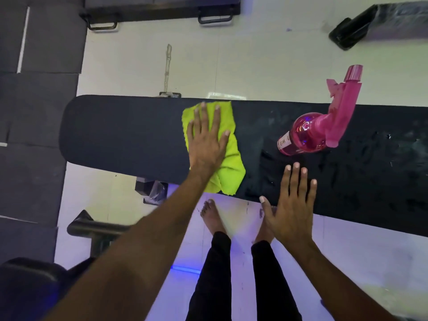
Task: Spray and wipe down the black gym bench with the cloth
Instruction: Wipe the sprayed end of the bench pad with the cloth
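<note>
The black gym bench runs across the view from left to right. A bright yellow-green cloth lies spread on its middle. My left hand presses flat on the cloth with straight, spread fingers. A pink spray bottle stands on the bench to the right, its nozzle pointing up and away. My right hand hovers flat and open over the bench's near edge, just below the bottle, holding nothing. Wet streaks show on the bench surface right of the cloth.
My bare feet stand on the white tiled floor near the bench. Dark foam mats cover the left side. Black equipment sits at the far edge, another dark piece at top right, and metal bench legs at lower left.
</note>
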`<act>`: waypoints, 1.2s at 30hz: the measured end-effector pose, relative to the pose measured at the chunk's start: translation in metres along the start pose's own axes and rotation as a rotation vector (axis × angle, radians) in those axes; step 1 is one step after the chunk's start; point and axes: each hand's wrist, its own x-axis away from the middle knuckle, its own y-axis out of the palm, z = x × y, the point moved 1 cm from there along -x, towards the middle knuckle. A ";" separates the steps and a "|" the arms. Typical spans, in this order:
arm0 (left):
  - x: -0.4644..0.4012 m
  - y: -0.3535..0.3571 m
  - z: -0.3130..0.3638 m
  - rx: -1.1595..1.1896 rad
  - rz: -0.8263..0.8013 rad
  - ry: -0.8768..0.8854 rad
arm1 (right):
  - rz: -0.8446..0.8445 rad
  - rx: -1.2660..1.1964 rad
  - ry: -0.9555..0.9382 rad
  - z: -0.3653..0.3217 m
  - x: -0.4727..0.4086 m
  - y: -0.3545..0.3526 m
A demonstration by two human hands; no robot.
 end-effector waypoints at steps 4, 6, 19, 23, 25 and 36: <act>0.073 0.017 0.059 0.047 -0.022 -0.201 | -0.013 -0.018 -0.049 0.013 0.005 -0.006; 0.068 0.020 0.082 0.050 -0.059 -0.005 | -0.017 -0.014 -0.066 0.020 0.007 -0.006; 0.117 0.032 0.087 0.084 -0.006 -0.184 | -0.039 0.003 0.044 0.037 0.006 -0.015; 0.073 0.022 0.062 0.000 -0.047 0.283 | -0.038 0.037 -0.010 0.037 0.006 -0.016; 0.067 0.019 0.032 -0.009 0.004 0.210 | -0.036 0.035 -0.029 0.040 0.006 -0.016; 0.082 0.026 0.076 0.022 -0.042 0.282 | -0.087 0.067 0.008 0.033 0.005 -0.020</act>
